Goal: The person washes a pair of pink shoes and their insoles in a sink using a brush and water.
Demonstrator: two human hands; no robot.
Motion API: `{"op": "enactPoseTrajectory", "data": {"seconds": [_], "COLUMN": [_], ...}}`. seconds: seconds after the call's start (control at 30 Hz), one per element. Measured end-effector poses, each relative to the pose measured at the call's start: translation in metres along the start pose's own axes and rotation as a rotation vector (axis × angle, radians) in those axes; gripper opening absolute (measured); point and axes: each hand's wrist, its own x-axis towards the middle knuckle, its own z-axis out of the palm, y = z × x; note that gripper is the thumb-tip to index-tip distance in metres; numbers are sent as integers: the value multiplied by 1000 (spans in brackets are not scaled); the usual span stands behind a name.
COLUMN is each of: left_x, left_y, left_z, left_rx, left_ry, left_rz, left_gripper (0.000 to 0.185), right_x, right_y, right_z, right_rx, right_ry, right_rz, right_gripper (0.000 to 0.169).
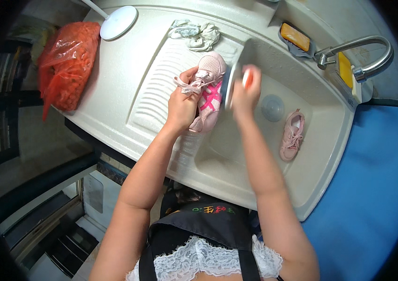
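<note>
My left hand (pixel 183 105) grips a pink mesh sneaker (pixel 210 100) over the edge between the ribbed washboard (pixel 156 91) and the basin (pixel 234 151). The shoe lies on its side, its laces hanging over my fingers. Against its sole, my right hand (pixel 247 89), slightly blurred, holds a scrubbing brush (pixel 233 84) with a white body, an orange part and dark bristles. A second pink sneaker (pixel 292 135) rests in the basin at the right, near the round drain (pixel 272 108).
Crumpled white cloth (pixel 199 35) lies above the washboard. A red plastic bag (pixel 72 66) and a white round base (pixel 119 23) stand at the left. Behind the basin are a curved metal faucet (pixel 378 40), an orange soap bar (pixel 294 36) in a dish and a yellow block (pixel 345 70).
</note>
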Motion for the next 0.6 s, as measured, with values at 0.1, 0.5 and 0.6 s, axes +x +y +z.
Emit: {"op": "enactPoseTrajectory", "data": {"seconds": [0.1,0.5,0.6], "left_x": [3,5,-2], "left_y": [-5,-11,-10], "left_z": [1,1,1], "left_rx": [-83,84,153], "left_ry": [5,51,65], "left_rz": [16,77,129], "left_gripper": [46,44,44], "right_x": [38,-21,-88], "right_y": [-13,-47,-57], "right_z": [8,-15,-48], "right_rx": [91,45,30], "right_ry": [-49,-61,-230], "right_rz": [312,125,59], "right_gripper": [36,38,37]}}
